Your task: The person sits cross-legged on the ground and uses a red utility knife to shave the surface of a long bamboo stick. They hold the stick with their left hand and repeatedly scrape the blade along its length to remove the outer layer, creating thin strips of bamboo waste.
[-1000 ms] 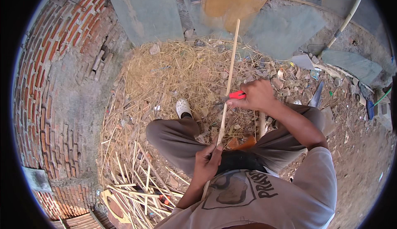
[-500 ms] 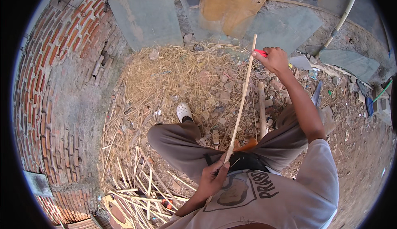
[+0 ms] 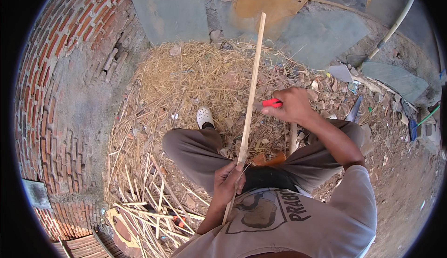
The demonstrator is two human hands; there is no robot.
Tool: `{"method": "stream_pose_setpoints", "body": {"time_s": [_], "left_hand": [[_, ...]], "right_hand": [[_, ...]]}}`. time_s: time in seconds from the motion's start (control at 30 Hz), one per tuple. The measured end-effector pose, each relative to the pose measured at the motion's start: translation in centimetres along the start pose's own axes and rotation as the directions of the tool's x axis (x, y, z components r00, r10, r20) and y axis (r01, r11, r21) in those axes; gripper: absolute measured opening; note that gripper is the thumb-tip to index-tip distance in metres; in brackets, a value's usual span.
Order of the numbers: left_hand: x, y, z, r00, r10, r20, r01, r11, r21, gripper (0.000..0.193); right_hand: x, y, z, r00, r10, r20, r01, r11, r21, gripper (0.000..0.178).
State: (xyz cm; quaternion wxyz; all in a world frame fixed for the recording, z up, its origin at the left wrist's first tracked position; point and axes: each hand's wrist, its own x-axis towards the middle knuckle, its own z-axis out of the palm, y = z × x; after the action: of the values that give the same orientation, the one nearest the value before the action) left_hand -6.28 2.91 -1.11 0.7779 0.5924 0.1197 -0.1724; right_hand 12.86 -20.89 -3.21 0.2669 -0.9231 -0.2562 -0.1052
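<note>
A long pale strip of bamboo or wood [image 3: 251, 90] slants up and away from my lap, its far end free in the air. My left hand [image 3: 227, 183] is closed around the strip's lower part, and the near end runs back past my wrist along my shirt. In my closed right hand [image 3: 294, 105] is a red-handled knife [image 3: 272, 103]. Its blade points left and lies close to the strip's middle; whether it touches the wood I cannot tell. A thin sliver shows beside the strip near my left fingers.
Several cut strips [image 3: 160, 211] lie piled at the lower left. Straw-like shavings [image 3: 186, 71] cover the ground ahead, with rubble among them. A brick wall [image 3: 56, 118] rises at the left. A wooden stick [image 3: 293, 137] stands between my knees. Grey sheets [image 3: 170, 11] lie at the back.
My right hand with the knife has come nearer to me and leftward, from close to the strip's far end to about its middle. The strip and my left hand have shifted left.
</note>
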Motion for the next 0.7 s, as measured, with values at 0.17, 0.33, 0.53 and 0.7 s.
{"method": "stream_pose_setpoints", "body": {"time_s": [0.17,0.33,0.53,0.7], "left_hand": [[0.3,1.1,1.4,0.994,0.092,-0.061,-0.076,0.97,0.23,0.033],[0.3,0.3,2.4,0.991,0.129,-0.039,-0.106,0.925,0.364,0.036],[0.6,0.6,2.3,0.988,0.126,-0.084,-0.081,0.909,0.409,0.035],[0.2,0.2,2.4,0.984,0.165,-0.07,-0.116,0.882,0.456,0.035]], "right_hand": [[-1.0,-2.8,0.4,0.968,-0.246,-0.056,0.245,0.969,-0.024,0.068],[1.5,1.6,-0.9,0.988,0.148,-0.052,-0.154,0.98,-0.126,0.071],[-1.7,-2.4,0.8,0.987,-0.162,-0.017,0.16,0.985,-0.07,0.07],[0.7,1.6,0.5,0.999,0.008,-0.048,-0.014,0.992,-0.127,0.076]]}}
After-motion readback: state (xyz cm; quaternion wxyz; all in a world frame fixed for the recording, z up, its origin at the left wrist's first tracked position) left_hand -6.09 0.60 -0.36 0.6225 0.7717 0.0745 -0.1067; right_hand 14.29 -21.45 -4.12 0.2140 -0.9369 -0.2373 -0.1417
